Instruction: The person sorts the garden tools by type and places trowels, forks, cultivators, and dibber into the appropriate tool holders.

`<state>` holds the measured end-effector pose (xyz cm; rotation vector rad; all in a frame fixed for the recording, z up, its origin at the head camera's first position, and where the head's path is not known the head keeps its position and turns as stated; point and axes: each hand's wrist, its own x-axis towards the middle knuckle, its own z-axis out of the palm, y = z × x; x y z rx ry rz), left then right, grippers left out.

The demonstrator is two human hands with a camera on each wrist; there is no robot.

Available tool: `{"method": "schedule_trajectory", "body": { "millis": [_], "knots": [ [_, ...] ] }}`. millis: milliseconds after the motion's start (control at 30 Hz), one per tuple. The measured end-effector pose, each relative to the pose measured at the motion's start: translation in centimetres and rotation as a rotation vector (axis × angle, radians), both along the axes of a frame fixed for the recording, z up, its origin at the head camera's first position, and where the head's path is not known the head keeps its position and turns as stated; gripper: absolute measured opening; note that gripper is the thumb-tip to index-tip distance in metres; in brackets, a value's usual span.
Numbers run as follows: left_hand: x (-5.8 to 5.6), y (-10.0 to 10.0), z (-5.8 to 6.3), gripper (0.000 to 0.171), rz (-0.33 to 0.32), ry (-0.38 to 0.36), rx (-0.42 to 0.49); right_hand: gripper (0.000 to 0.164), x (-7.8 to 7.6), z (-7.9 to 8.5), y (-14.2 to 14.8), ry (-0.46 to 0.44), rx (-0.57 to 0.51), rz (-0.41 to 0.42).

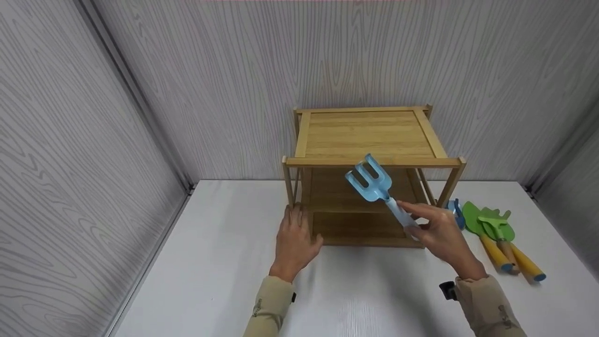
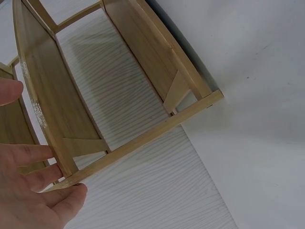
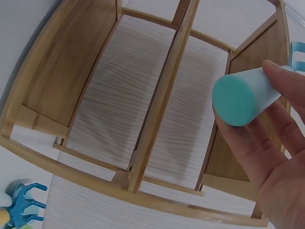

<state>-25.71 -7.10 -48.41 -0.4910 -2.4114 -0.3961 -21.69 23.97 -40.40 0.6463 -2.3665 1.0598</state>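
My right hand (image 1: pixel 442 231) pinches the pale handle of a light-blue toy garden fork (image 1: pixel 372 182) between thumb and fingers. It holds the fork tilted before the wooden shelf (image 1: pixel 369 133), tines pointing up and left. In the right wrist view, the turquoise butt of the handle (image 3: pixel 236 100) faces the camera. My left hand (image 1: pixel 297 243) is at the shelf's left side. Its fairly straight fingers touch the wood near the post in the left wrist view, while the thumb (image 2: pixel 9 91) stands apart from them.
Right of the shelf, several garden tools lie on the white table (image 1: pixel 224 262): green tools with yellow handles (image 1: pixel 529 264), a green rake (image 1: pixel 496 224) and a blue tool (image 1: pixel 457 214). Grey wood-grain panels (image 1: pixel 234 70) stand behind and at both sides.
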Motion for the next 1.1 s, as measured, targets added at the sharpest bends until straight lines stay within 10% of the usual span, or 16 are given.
{"method": "schedule_trajectory", "body": {
  "millis": [1100],
  "knots": [
    [-0.2, 0.0, -0.1, 0.059, -0.036, 0.058, 0.015, 0.051, -0.1, 4.0, -4.5, -0.052, 0.095, 0.033]
  ]
}}
